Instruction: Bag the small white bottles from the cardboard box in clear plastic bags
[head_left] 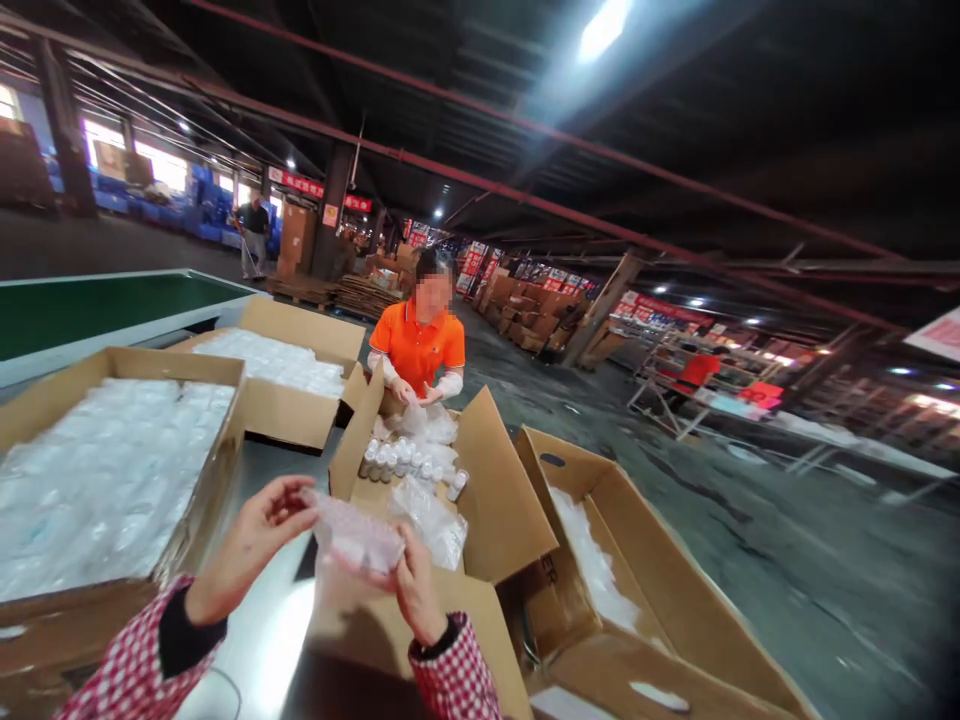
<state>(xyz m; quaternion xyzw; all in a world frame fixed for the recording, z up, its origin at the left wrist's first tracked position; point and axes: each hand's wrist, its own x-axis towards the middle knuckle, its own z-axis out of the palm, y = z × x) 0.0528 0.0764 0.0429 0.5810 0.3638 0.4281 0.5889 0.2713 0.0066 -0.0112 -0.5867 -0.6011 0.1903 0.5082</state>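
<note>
A bubble-wrap pouch [358, 533] is stretched between my two hands, above the near flaps of a cardboard box. Something pale shows inside it, too blurred to name. My left hand [259, 535] pinches one end of the pouch between thumb and fingers. The other end is gripped by my right hand [418, 588]. Beyond the pouch, in the open cardboard box [495, 490], stand several small bottles [409, 458] with pale caps. Loose clear bubble-wrap pouches [431, 520] lie beside them.
On the left, an open carton [180, 365] is filled with wrapped items, with another carton [289, 410] behind it. A carton [675, 560] with some bubble wrap stands at right. Across the box, a co-worker in an orange shirt [420, 340] handles plastic. A green conveyor [97, 310] runs behind.
</note>
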